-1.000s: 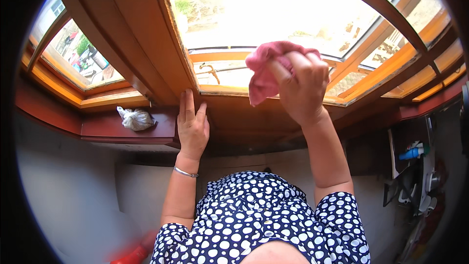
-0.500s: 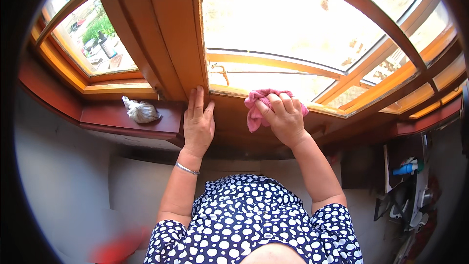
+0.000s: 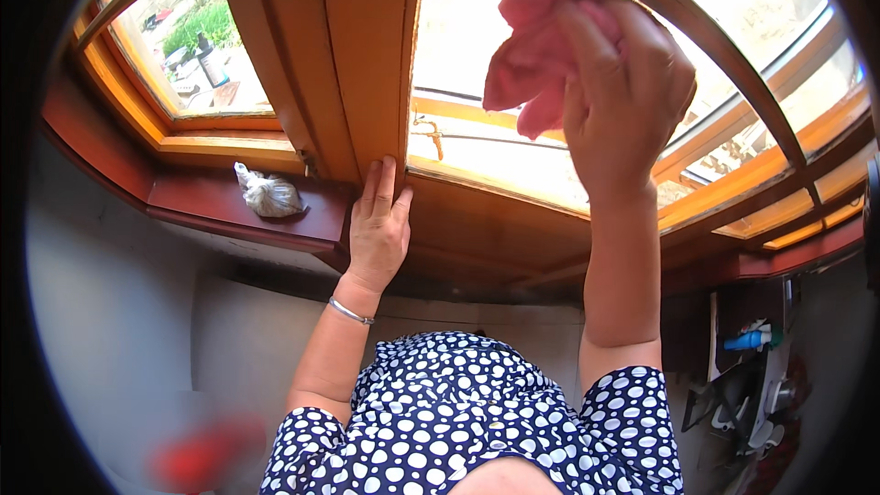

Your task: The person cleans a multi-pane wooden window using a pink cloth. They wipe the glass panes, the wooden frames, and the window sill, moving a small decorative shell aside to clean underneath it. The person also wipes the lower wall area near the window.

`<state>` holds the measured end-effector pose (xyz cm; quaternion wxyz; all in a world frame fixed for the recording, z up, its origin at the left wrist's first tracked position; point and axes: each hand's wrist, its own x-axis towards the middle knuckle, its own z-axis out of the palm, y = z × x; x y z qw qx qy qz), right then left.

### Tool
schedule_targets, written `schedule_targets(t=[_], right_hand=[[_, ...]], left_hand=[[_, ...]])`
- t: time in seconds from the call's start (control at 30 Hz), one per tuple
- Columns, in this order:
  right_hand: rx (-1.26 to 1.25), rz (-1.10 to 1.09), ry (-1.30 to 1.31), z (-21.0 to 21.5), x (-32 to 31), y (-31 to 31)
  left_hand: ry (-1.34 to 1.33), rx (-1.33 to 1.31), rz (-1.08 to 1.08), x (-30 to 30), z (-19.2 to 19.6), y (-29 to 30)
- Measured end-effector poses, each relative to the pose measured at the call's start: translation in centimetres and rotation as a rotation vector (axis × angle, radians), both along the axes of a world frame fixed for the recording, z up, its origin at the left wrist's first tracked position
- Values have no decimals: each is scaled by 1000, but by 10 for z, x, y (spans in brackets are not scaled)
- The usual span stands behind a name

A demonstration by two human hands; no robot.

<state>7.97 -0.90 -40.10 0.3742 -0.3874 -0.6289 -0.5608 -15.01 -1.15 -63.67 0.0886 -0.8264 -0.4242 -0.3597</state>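
My right hand (image 3: 628,96) is raised in front of the bright window pane (image 3: 458,37), closed round a crumpled pink cloth (image 3: 541,46). Loose folds of the cloth hang out to the left of my fingers. Whether it touches the glass I cannot tell. Lower and to the left, my left hand (image 3: 379,229) lies flat with fingers stretched against the brown wooden window frame (image 3: 367,64), holding nothing. A silver bangle (image 3: 351,312) circles that wrist.
A tied whitish plastic bag (image 3: 269,193) sits on the dark red sill (image 3: 197,211) left of my left hand. Another window (image 3: 220,27) is at the far left. A blue bottle (image 3: 747,340) and other items stand at lower right. Something red and blurred (image 3: 202,458) shows at lower left.
My right hand has lifted the pink cloth from the bottom edge of the window frame up and rightward before the pane. My left hand stays against the wood.
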Motion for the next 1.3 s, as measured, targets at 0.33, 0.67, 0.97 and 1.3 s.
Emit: schedule_targets(t=[0.33, 0.67, 0.97, 1.3], right_hand=[[-354, 71, -155, -96, -8, -16], [-616, 101, -277, -161, -6, -28], [-273, 55, -188, -43, -18, -11], [-256, 80, -89, -55, -23, 1]], left_hand=[[-21, 14, -2, -1, 0, 2], [-53, -4, -47, -2, -3, 5], [-24, -61, -41, -7, 3, 1], [-27, 3, -31, -2, -1, 3]])
